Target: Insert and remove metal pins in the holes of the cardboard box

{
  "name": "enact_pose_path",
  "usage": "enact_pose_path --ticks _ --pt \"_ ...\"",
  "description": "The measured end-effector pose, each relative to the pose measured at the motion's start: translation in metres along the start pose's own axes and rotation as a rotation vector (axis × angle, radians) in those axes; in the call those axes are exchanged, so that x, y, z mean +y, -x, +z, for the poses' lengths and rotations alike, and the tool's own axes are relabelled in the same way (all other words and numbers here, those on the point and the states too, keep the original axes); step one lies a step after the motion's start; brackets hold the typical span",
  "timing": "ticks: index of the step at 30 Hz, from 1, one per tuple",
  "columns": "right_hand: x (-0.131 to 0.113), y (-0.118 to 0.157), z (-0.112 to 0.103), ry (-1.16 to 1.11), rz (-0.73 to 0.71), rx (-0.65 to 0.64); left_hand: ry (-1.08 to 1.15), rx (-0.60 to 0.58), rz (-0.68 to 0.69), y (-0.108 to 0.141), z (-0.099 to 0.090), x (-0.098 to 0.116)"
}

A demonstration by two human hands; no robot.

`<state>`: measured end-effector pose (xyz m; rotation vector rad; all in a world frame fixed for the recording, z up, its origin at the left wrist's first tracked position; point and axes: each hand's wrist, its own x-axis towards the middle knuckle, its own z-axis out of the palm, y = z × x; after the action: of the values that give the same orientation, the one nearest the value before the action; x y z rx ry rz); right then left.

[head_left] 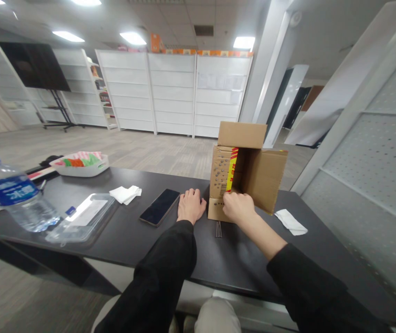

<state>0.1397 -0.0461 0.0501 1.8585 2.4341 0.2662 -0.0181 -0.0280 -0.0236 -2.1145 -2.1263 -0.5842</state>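
Note:
A brown cardboard box point(216, 173) stands on the dark table with its flaps folded out and its opening toward me. Its left flap bears rows of small round grey dots and a yellow-and-red tape strip. My right hand point(238, 206) is closed in front of the lower flap; whatever its fingers hold is hidden. Flat on the tabletop, left of the box, lies my left hand point(190, 206), fingers stretched out and holding nothing. Several thin metal nails point(219, 229) lie side by side just in front of the box. Beside my left hand is a black phone point(160, 206).
Crumpled white tissues point(126, 194) lie left of the phone, another tissue point(291, 222) right of the box. Farther left are a clear plastic case point(83, 217), a water bottle point(14, 194) and a white basket point(83, 170). A perforated panel point(374, 166) borders the table's right side.

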Motion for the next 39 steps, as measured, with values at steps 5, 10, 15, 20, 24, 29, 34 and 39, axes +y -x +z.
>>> enact_pose_path --ticks 5,10,15,20,24,29,34,39 --pt "-0.001 -0.003 -0.003 0.017 -0.019 -0.016 -0.003 0.009 0.014 0.000 -0.001 0.000" --pt "-0.003 -0.004 -0.005 0.030 -0.027 -0.017 -0.004 0.004 0.007 0.000 0.000 0.000" --pt "-0.005 -0.006 -0.008 0.033 -0.028 -0.023 0.001 -0.004 -0.004 0.000 -0.001 0.000" --pt "-0.006 -0.005 -0.012 0.025 -0.035 -0.017 0.002 0.005 0.007 0.000 -0.002 0.001" --pt "-0.008 -0.002 -0.014 0.016 -0.046 -0.010 0.006 0.015 0.008 0.001 -0.003 0.001" --pt "-0.009 0.000 -0.011 0.002 -0.055 -0.004 0.005 0.009 0.009 0.000 -0.002 0.000" --pt "-0.006 0.003 -0.007 -0.012 -0.071 -0.008 -0.008 0.029 0.016 0.000 -0.001 0.000" --pt "-0.002 0.005 -0.013 -0.021 -0.071 -0.002 -0.002 0.020 0.017 0.000 -0.001 0.000"
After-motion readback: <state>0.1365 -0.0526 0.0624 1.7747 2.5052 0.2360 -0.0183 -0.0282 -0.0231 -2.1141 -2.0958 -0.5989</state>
